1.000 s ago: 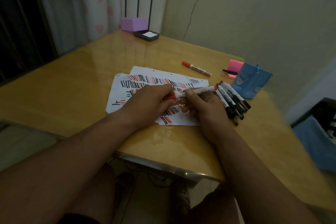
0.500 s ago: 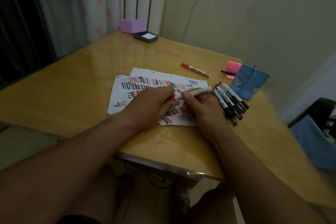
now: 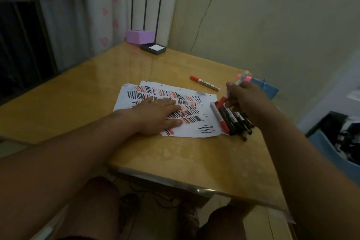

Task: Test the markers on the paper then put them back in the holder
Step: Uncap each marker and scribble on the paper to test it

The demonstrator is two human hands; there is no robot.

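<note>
White paper sheets (image 3: 196, 130) covered in red and black test strokes lie on the wooden table (image 3: 81, 103). My left hand (image 3: 157, 115) rests flat on the paper with straight fingers. My right hand (image 3: 245, 101) grips a red-capped marker (image 3: 222, 101), cap end down, above a pile of markers (image 3: 233, 121) at the paper's right edge. Another red marker (image 3: 204, 83) lies alone beyond the paper. The blue holder (image 3: 266, 89) stands behind my right hand, partly hidden by it.
A pink sticky-note pad (image 3: 246, 78) sits beside the holder. At the table's far corner are a purple box (image 3: 139, 37) and a dark tray with white paper (image 3: 153, 48). A blue bin (image 3: 335, 142) stands on the floor to the right.
Both hands held the marker together over the paper before. Now my left hand has let go and lies flat on the paper, and my right hand has carried the marker right, over the pile.
</note>
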